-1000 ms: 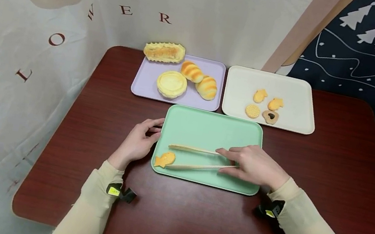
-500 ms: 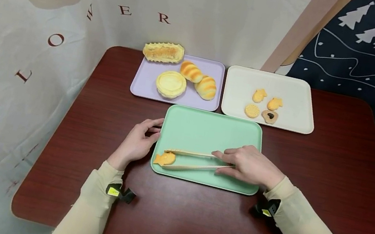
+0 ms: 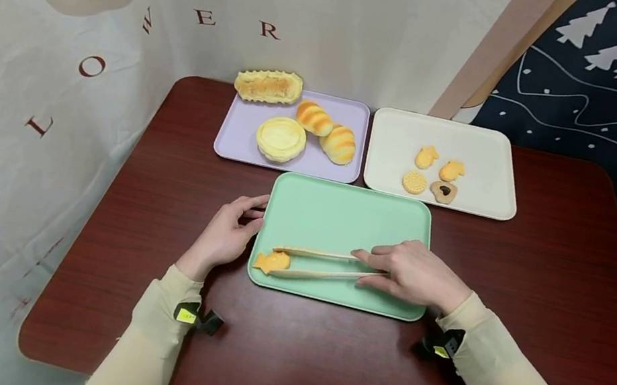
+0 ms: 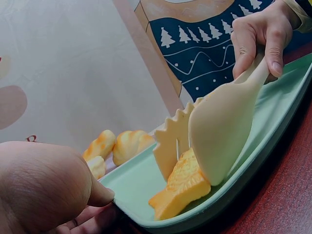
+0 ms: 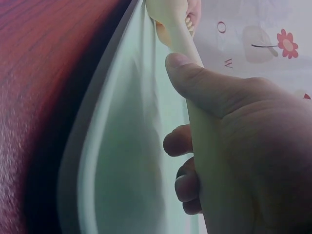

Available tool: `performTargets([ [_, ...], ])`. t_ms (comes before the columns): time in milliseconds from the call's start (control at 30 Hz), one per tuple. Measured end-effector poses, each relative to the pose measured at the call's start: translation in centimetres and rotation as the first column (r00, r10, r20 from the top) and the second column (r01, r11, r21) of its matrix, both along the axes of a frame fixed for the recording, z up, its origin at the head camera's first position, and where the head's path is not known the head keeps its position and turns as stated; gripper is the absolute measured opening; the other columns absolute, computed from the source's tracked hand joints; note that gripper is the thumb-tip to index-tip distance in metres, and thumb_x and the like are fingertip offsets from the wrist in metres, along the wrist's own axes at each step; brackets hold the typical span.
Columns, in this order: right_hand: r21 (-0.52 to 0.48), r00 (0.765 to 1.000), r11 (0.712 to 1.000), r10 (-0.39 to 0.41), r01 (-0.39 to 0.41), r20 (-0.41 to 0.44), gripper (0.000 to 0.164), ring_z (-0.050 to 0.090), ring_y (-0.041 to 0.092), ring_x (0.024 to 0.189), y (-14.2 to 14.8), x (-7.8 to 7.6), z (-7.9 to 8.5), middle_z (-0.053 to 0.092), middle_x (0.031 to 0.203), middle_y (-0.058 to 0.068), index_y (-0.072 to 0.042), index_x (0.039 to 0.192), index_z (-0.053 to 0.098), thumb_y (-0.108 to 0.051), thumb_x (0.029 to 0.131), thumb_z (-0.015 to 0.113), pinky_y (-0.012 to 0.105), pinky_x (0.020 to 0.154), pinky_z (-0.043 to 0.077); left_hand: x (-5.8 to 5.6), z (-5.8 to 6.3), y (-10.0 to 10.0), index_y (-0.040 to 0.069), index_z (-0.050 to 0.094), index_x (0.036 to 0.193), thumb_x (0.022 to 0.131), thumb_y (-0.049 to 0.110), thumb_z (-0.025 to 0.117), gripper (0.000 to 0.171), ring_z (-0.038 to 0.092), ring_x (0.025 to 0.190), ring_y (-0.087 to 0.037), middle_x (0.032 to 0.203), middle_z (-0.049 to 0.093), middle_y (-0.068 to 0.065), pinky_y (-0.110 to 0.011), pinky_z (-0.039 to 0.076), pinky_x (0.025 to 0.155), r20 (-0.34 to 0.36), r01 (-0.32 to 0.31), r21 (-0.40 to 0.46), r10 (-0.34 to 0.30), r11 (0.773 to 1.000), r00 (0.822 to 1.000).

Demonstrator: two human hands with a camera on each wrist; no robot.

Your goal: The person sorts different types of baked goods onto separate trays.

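My right hand (image 3: 416, 272) grips pale plastic tongs (image 3: 319, 273), thumb on one arm and fingers on the other in the right wrist view. Low over the green tray (image 3: 350, 216), their tips sit on either side of a fish-shaped biscuit (image 3: 275, 261) near the tray's left end. Seen from the left wrist, one tong arm is a smooth paddle and the other has a toothed edge; the orange biscuit (image 4: 183, 187) lies between them, tail outward. My left hand (image 3: 225, 233) touches the left rim of the tray with extended fingers and thumb.
Behind stands a lilac tray (image 3: 237, 140) with two striped bread rolls (image 3: 326, 131), a round tart (image 3: 280, 139) and a long pastry (image 3: 268, 86) overhanging its corner. Beside it, a white tray (image 3: 489, 175) bears several small biscuits (image 3: 427, 157). Everything rests on a dark red wooden table (image 3: 546, 273).
The tongs have slid left and their arms have drawn closer together around the fish biscuit. Over the last half second, tongs and biscuit shift slightly right. My left hand stays at the rim.
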State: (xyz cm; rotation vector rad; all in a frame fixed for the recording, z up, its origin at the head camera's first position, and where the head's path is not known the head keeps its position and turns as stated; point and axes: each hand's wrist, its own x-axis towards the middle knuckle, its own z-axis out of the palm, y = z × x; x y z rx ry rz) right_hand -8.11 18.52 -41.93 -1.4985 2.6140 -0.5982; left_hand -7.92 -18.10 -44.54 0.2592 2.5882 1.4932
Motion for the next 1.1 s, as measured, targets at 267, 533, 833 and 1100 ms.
performTargets([
  [267,-0.032,0.999,0.999,-0.023,0.022,-0.028,0.043,0.041,-0.004,0.054,0.8,-0.1,0.1,0.052,0.077,-0.022,-0.02,0.125,0.069,-0.044,0.09,0.07,0.022,0.052,0.041,0.0,0.2,0.0,0.009,0.05,0.144,0.099,0.005,0.057,0.046,0.058,0.111,-0.023,0.126,0.057,-0.006,-0.041,0.048,0.093,-0.001,0.001,0.002,-0.001,1.0,1.0],
  [533,-0.034,0.999,0.998,-0.053,0.052,-0.005,0.043,0.038,-0.003,0.051,1.6,-0.3,0.4,0.054,0.077,-0.022,-0.019,0.125,0.069,-0.045,0.09,0.069,0.019,0.047,0.035,0.1,0.1,0.0,0.01,0.05,0.144,0.099,0.006,0.057,0.045,0.058,0.111,-0.022,0.125,0.057,-0.006,-0.04,0.049,0.093,0.002,0.003,-0.004,-0.003,1.0,1.0],
  [833,-0.05,0.994,0.992,-0.112,0.112,0.011,0.043,0.039,-0.003,0.052,3.3,-0.9,1.1,0.062,0.086,-0.021,-0.02,0.126,0.069,-0.045,0.09,0.069,0.019,0.048,0.036,0.1,0.1,0.0,0.008,0.049,0.144,0.099,0.005,0.057,0.046,0.058,0.111,-0.023,0.128,0.056,-0.006,-0.041,0.048,0.093,-0.002,0.005,0.002,-0.005,1.0,1.0],
  [1100,-0.084,0.988,0.985,-0.149,0.151,0.031,0.043,0.044,-0.003,0.057,4.8,-1.7,1.1,0.067,0.095,-0.018,-0.018,0.126,0.069,-0.04,0.09,0.072,0.018,0.05,0.038,0.0,-0.1,0.0,0.008,0.05,0.144,0.099,0.004,0.056,0.046,0.058,0.111,-0.023,0.128,0.056,-0.007,-0.041,0.049,0.093,-0.007,0.004,0.008,-0.004,1.0,1.0],
])
